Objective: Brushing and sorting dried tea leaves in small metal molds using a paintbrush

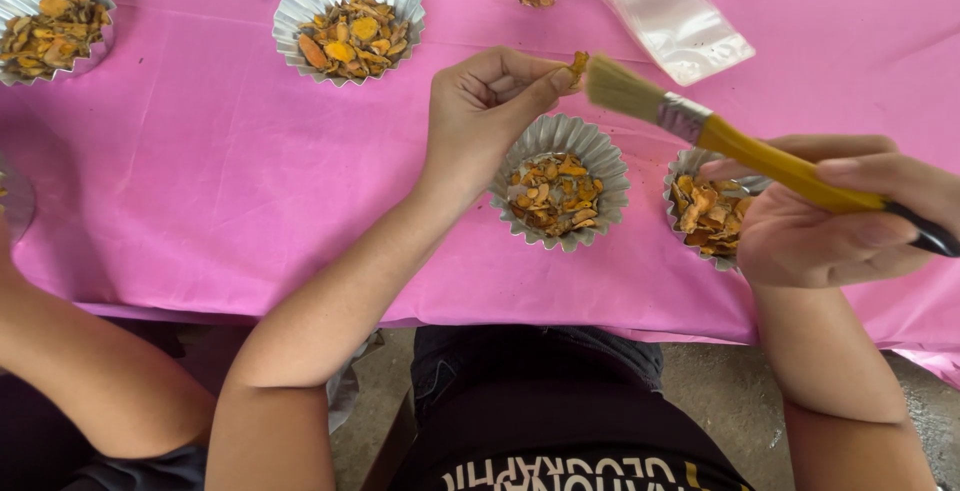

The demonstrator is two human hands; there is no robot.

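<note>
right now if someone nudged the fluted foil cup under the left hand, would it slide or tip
The fluted silver foil cup looks thin and only part-filled with dried orange chips, so it is probably light. It would likely slide on the smooth pink tablecloth; its wide base suggests little tipping. The rim may dent.

Taking the fluted foil cup (562, 141) at the table's near middle as the landmark: the left hand (483, 106) hovers just above and left of it, pinching a dried slice (578, 63) over its far rim. The paintbrush (700, 126) lies right of that slice, bristles touching it, held in the right hand (835, 221) — well right of the cup. A second foil cup (705, 213) sits just right of the landmark; a third (347, 19) behind-left; a fourth (55, 19) far left. A plastic bag (668, 13) lies behind-right. Another person's arm (90, 371) is near-left.
</note>
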